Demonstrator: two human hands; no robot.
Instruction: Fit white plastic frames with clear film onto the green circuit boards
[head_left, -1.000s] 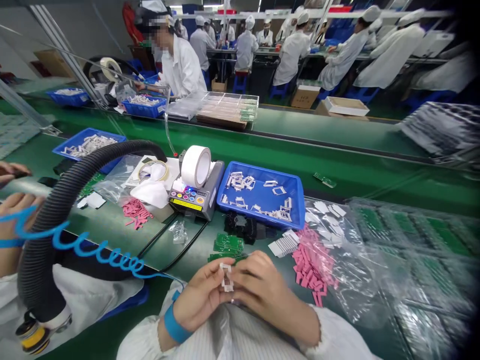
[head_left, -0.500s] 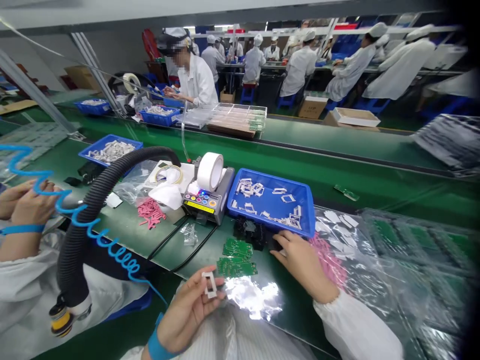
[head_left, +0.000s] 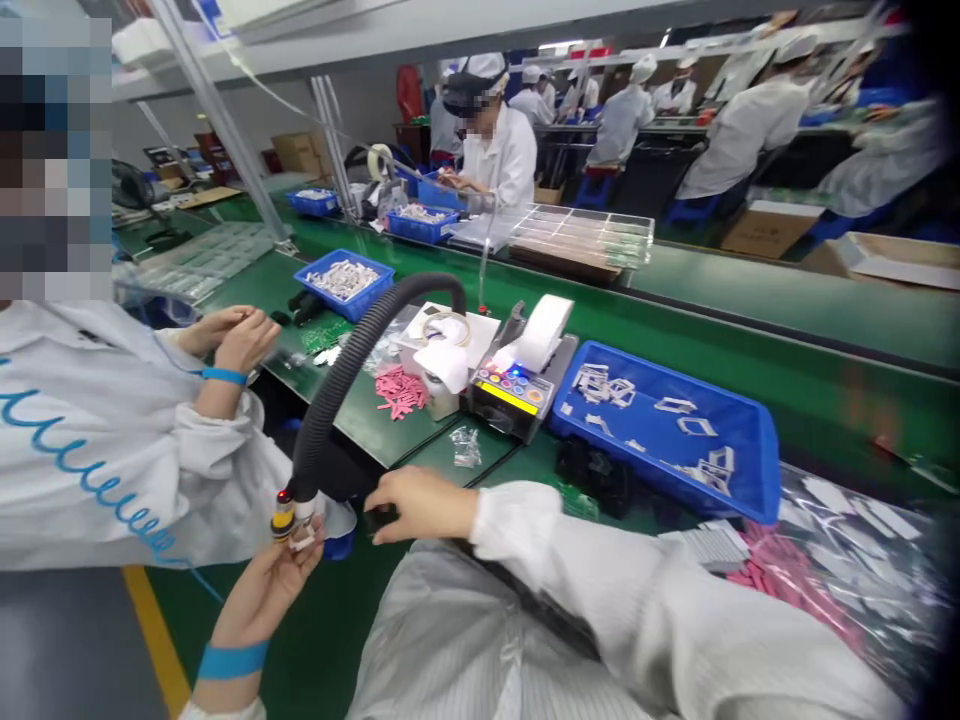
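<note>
My left hand point(head_left: 271, 585), with a blue band at the wrist, pinches a small white plastic frame point(head_left: 302, 541) off the near side of the bench. The frame sits right by the end of a black corrugated hose point(head_left: 330, 410), which carries a yellow-and-black fitting point(head_left: 283, 516); whether they touch I cannot tell. Closed around a small black piece point(head_left: 381, 516), my right hand point(head_left: 426, 503) is at the bench's front edge, to the right of the hose end. The fingers hide most of that piece. More white frames lie in a large blue tray point(head_left: 660, 450).
A tape dispenser machine point(head_left: 514, 385) stands behind my right hand, with pink strips point(head_left: 401, 390) to its left. Black blocks point(head_left: 592, 475) lie before the tray. To the left, a co-worker's hands point(head_left: 244, 340) work near a smaller blue tray point(head_left: 345, 285).
My view has swung left. My left hand has carried the white frame to the hose end. My right hand has moved left from beside the large tray, now with the black piece.
</note>
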